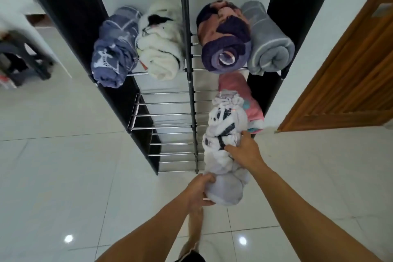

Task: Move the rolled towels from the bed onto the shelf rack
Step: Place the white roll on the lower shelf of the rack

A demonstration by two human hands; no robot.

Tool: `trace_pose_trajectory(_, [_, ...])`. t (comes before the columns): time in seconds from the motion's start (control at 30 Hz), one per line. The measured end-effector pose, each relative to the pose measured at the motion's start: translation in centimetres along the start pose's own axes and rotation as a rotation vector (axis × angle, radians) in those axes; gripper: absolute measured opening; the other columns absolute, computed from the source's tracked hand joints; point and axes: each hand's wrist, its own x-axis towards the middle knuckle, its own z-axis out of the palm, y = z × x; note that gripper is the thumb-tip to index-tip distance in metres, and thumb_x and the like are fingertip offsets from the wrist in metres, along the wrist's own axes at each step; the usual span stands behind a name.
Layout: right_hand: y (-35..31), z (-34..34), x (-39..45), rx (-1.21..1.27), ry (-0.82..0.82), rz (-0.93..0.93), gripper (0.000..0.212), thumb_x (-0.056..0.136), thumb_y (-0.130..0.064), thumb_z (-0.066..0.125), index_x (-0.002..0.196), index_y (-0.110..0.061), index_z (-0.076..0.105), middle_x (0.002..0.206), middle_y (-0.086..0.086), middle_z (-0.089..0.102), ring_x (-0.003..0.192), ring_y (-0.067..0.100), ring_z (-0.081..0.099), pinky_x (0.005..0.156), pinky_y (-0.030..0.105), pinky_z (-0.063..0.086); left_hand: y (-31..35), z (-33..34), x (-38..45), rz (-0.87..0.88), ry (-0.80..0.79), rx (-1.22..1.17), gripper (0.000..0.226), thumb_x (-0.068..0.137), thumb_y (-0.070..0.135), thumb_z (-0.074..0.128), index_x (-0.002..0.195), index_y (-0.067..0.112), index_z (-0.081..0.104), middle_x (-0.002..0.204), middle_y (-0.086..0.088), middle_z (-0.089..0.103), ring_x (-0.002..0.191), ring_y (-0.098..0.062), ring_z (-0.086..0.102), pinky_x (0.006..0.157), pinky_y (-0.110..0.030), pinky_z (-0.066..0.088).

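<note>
Left hand: grips the near end of the white rolled towel.
Right hand: grips its middle.
Towel: partly on the shelf rack, beside a pink towel.

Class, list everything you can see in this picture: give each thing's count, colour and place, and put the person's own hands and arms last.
Shelf rack: one, black frame with silver bars, centre, against the wall.
Rolled towels on the upper shelf: four; blue towel far left, cream towel beside it, purple and pink towel right of the middle post, grey towel far right.
Pink towel: one, lower shelf, right side.
White towel: one, white with black marks, held at the lower shelf beside the pink one.
Door: one, brown wood, right.
Stool: one, dark, far left, blurred.
Floor: white glossy tiles.
Left hand: grips the white towel's near end.
Right hand: grips its middle.
</note>
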Motion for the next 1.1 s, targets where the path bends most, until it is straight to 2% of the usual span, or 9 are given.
trace_pose_trajectory(0.13, [-2.3,0.4,4.9,-0.027,-0.025,0.05,0.064,0.08,-0.025,0.068,0.132,-0.004,0.038,0.129,0.017,0.055,0.118,0.035,0.053,0.095,0.039,0.044,3.9,-1.6,3.4,-0.015,-0.015,0.008,0.048,0.058,0.028,0.06,0.106,0.022,0.058,0.104,-0.005,0.061,0.09,-0.025,0.059,0.077,-0.034,0.052])
trace_pose_trajectory(0.3, [-4.3,0.1,10.9,-0.056,-0.07,0.108,0.062,0.084,-0.021,0.065,0.135,-0.001,0.036,0.134,0.019,0.052,0.123,0.034,0.05,0.094,0.033,0.041,7.7,-2.6,7.3,-0.033,-0.01,0.009,0.055,0.065,0.029,0.066,0.118,0.02,0.054,0.108,-0.004,0.061,0.095,-0.026,0.06,0.085,-0.039,0.051])
trace_pose_trajectory(0.43, [-5.8,0.5,14.7,-0.063,-0.075,0.125,0.062,0.086,-0.02,0.064,0.138,-0.001,0.036,0.137,0.021,0.051,0.125,0.036,0.05,0.095,0.032,0.041,10.0,-2.7,9.2,-0.014,-0.025,-0.039,0.045,0.075,0.025,0.067,0.119,0.022,0.055,0.11,-0.002,0.063,0.097,-0.024,0.061,0.088,-0.041,0.051])
trace_pose_trajectory(0.53, [-6.9,0.9,17.4,-0.026,-0.053,0.119,0.059,0.086,-0.019,0.064,0.137,-0.003,0.041,0.137,0.02,0.052,0.125,0.035,0.05,0.098,0.033,0.04,11.8,-2.6,10.4,0.026,0.015,-0.114,0.042,0.079,0.018,0.066,0.119,0.024,0.055,0.109,-0.002,0.064,0.096,-0.023,0.061,0.083,-0.038,0.053])
trace_pose_trajectory(0.73, [-7.6,1.8,21.0,0.092,-0.006,0.135,0.041,0.089,-0.02,0.056,0.123,0.003,0.055,0.126,0.025,0.06,0.117,0.039,0.056,0.096,0.039,0.041,14.8,-1.9,13.4,0.09,0.052,-0.304,0.053,0.088,0.005,0.061,0.134,0.026,0.048,0.132,-0.009,0.059,0.122,-0.032,0.057,0.084,-0.04,0.052])
trace_pose_trajectory(0.8, [-6.4,2.8,21.3,0.072,-0.028,0.15,0.042,0.087,-0.021,0.049,0.118,0.006,0.057,0.122,0.028,0.06,0.115,0.04,0.056,0.094,0.041,0.039,15.4,-1.7,14.1,0.087,0.043,-0.301,0.057,0.091,0.006,0.058,0.139,0.032,0.04,0.133,-0.008,0.058,0.119,-0.031,0.057,0.078,-0.038,0.051])
trace_pose_trajectory(0.9, [-4.9,4.1,20.5,0.059,-0.073,0.177,0.034,0.081,-0.016,0.051,0.111,-0.002,0.059,0.112,0.022,0.061,0.111,0.032,0.058,0.091,0.039,0.042,15.6,-1.8,14.3,0.05,0.047,-0.249,0.071,0.094,0.007,0.055,0.149,0.039,0.022,0.14,-0.002,0.053,0.13,-0.024,0.049,0.093,-0.044,0.045])
trace_pose_trajectory(1.03, [-3.9,4.7,19.1,0.033,-0.077,0.257,0.041,0.092,-0.003,0.045,0.133,0.002,0.047,0.135,0.023,0.055,0.125,0.036,0.052,0.103,0.036,0.039,15.7,-2.2,14.2,0.058,0.071,-0.174,0.071,0.097,0.002,0.047,0.151,0.036,0.016,0.114,0.002,0.057,0.119,-0.02,0.05,0.106,-0.049,0.038])
trace_pose_trajectory(1.1, [-3.2,5.2,18.8,0.031,-0.111,0.252,0.041,0.093,-0.003,0.045,0.134,0.001,0.044,0.137,0.023,0.052,0.126,0.035,0.051,0.102,0.035,0.038,15.8,-2.2,14.3,0.059,0.057,-0.144,0.071,0.097,0.003,0.047,0.151,0.036,0.015,0.117,0.0,0.056,0.113,-0.02,0.054,0.107,-0.05,0.037])
